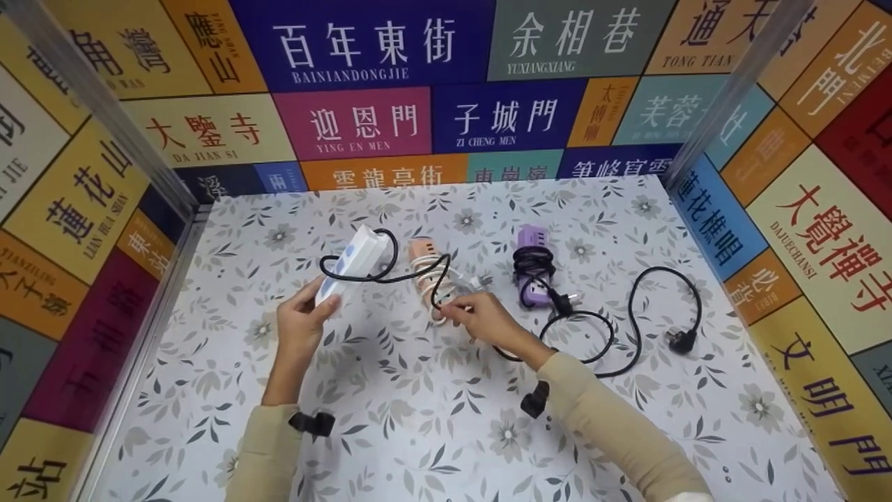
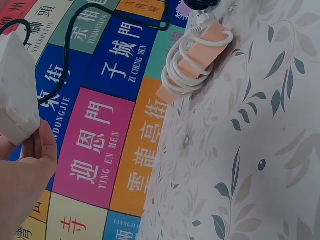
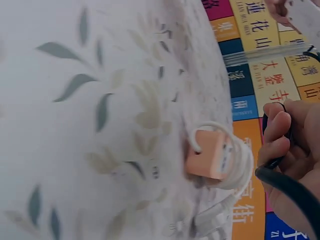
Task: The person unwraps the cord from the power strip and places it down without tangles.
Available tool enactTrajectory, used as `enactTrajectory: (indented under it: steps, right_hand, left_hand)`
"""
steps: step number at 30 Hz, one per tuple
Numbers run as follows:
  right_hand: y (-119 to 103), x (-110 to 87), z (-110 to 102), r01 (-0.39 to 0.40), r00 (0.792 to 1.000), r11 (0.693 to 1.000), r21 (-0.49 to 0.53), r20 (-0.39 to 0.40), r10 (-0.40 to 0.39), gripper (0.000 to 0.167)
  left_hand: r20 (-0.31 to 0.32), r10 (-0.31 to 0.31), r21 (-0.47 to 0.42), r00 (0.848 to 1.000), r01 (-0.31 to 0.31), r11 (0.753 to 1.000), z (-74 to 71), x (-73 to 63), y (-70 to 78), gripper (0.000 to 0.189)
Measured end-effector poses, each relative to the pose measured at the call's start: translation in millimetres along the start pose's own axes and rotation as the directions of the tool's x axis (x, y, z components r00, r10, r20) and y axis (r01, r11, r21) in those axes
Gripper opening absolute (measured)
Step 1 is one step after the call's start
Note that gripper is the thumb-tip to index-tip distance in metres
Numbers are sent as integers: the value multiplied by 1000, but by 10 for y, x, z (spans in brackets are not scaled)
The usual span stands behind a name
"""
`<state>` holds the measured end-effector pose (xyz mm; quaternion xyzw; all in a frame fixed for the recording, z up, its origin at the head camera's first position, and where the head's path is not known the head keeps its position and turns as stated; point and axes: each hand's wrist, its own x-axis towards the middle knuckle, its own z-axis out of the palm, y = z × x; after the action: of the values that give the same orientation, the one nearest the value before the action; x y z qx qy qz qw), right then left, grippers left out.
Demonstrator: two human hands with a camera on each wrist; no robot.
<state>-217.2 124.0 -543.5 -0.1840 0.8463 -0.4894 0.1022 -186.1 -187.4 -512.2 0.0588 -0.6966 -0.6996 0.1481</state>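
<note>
My left hand (image 1: 301,317) grips the lower end of a white power strip (image 1: 364,252) with blue marks, held tilted above the table. Its black cord (image 1: 411,279) loops around the strip and runs across to my right hand (image 1: 481,315), whose curled fingers hold it. From there the cord passes under the right forearm to a black plug (image 1: 681,341) on the table. In the right wrist view the fingers (image 3: 276,131) close round the black cord (image 3: 295,192). Between the hands lies an orange power strip (image 1: 422,248) wrapped in its white cord (image 2: 172,75).
A purple power strip (image 1: 533,236) wound with black cord lies right of the orange one, its plug (image 1: 563,302) beside it. Loose black cord coils to the right on the flower-patterned table (image 1: 418,432). Panels with lettering (image 1: 362,125) stand around the back and sides.
</note>
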Motion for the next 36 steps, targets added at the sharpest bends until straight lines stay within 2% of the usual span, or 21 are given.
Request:
enactTrajectory:
  steps: [6,9,12,16,22,25,27,30,33,36]
  right_hand:
    - [-189,172,-102,-26,999,997,76,-36,29,27]
    - [-263,245,-155,-14,999,993,117,-44,20,29]
    - [-343,304,-220,-9,998,988,155,-59,18,28]
    - [-454,355,-339,-35,994,982,185,-97,54,27]
    - [-587,426,-535,-23,989,975,219,-140,54,30]
    - [-649,447,-628,-2,986,972,236,-161,41,29]
    - [-698,453,-682,22,981,966,258,-190,28,27]
    - [-761,435,-762,72,972,947,313,-235,4,26]
    - [-799,370,-851,136,962,918,372,-272,-32,26]
    - [-803,262,-947,170,959,894,414,-277,-55,29]
  left_hand:
    - [68,-23,37,997,20,999,1,-29,7,47]
    - [126,-2,28,992,-1,1000,-6,-43,-13,46]
    - [205,46,13,978,-50,999,-17,-53,-45,46]
    - [297,99,5,950,-105,994,-24,-61,-75,45]
    - [374,58,78,926,-94,993,-43,-75,-73,48]
    - [390,27,120,921,-80,990,-38,-77,-74,51]
    - [379,16,138,925,-73,988,-32,-75,-81,52]
    - [332,8,186,943,-73,980,-28,-63,-85,51]
    - [245,-3,264,970,-64,963,-42,-46,-85,51]
    - [137,-19,330,990,-27,944,-73,-31,-83,53]
